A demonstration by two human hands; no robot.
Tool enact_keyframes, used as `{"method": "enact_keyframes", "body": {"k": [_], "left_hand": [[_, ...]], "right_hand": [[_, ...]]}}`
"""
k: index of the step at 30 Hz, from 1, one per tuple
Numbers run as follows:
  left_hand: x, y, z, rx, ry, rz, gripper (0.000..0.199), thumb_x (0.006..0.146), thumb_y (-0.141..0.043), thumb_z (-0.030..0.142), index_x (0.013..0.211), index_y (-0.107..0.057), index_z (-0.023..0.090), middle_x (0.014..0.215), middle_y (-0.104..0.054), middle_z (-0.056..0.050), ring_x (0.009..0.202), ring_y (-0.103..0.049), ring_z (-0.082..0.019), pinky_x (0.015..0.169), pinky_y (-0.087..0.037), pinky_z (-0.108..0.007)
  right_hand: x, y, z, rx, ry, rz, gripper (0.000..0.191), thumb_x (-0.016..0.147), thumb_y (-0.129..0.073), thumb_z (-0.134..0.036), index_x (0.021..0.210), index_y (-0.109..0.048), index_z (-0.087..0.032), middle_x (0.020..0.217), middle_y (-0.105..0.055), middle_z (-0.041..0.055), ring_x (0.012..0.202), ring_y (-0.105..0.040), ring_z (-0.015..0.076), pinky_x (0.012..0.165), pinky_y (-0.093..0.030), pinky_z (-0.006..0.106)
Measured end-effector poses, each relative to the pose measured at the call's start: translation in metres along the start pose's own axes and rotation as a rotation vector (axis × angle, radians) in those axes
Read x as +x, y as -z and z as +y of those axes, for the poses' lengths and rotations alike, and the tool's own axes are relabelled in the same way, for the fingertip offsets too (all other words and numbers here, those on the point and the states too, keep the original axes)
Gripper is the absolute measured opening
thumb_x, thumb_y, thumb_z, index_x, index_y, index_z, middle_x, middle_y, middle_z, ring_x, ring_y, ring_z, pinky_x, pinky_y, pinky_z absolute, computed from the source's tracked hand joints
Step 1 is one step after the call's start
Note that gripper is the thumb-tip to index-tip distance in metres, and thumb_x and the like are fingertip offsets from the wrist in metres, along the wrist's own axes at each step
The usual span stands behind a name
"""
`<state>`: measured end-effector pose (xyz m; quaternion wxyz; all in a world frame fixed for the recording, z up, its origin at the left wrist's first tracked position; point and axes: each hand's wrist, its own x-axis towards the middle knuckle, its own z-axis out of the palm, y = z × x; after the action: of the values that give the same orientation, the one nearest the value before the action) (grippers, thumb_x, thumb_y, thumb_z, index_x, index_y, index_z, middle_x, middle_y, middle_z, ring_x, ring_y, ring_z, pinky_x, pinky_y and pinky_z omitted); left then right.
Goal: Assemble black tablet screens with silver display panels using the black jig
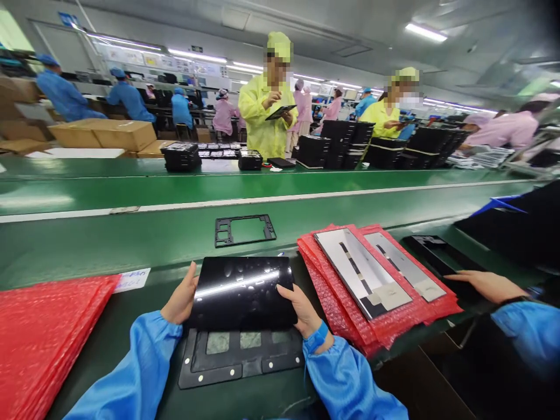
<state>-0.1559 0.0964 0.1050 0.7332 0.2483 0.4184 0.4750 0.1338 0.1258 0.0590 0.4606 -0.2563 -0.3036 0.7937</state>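
Grn bench (pixel 175 248), strip lts (pixel 426 32) o'head, lt-gry ceiling (pixel 367 26), cartons (pixel 125 135) L.

I see shiny blue sleeves, left sleeve (pixel 135 359) and right sleeve (pixel 350 373), both loose, wrinkled, gathered at the cuffs. Blue wristband (pixel 315 338) on the right. Left hand (pixel 180 296) and right hand (pixel 303 309) are bare.

Holding a glossy black panel (pixel 242 291) by its ends in left hand (pixel 179 300) and right hand (pixel 305 309) — over a black fixture (pixel 245 368). Beyond, showing a thin black frame (pixel 245 241); to the right, silvery panels (pixel 350 259) on red bubble sheets (pixel 315 280) — near a co-worker's hand (pixel 494 286).
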Motion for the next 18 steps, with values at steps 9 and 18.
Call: {"method": "enact_keyframes", "body": {"k": [9,18], "left_hand": [[0.084,0.007,0.075,1.083,-0.504,0.618,0.043,0.079,-0.062,0.048,0.105,-0.063,0.014,0.118,-0.064,-0.017,0.118,-0.053,-0.032,0.102,-0.038,-0.039],[0.151,0.003,0.085,1.280,-0.324,0.935,0.070,0.074,-0.072,0.044,0.129,-0.048,0.008,0.138,-0.042,-0.024,0.131,-0.031,-0.042,0.105,-0.022,-0.060]], "right_hand": [[-0.009,-0.007,0.000,0.079,-0.047,0.061,0.032,0.065,-0.082,-0.035,0.092,-0.071,-0.023,0.094,-0.073,0.0060,0.099,-0.067,0.0308,0.085,-0.055,0.042],[-0.013,-0.002,-0.003,0.153,-0.064,0.083,0.031,0.069,-0.082,-0.029,0.097,-0.071,-0.022,0.102,-0.072,0.0058,0.101,-0.066,0.0304,0.085,-0.058,0.042]]}}
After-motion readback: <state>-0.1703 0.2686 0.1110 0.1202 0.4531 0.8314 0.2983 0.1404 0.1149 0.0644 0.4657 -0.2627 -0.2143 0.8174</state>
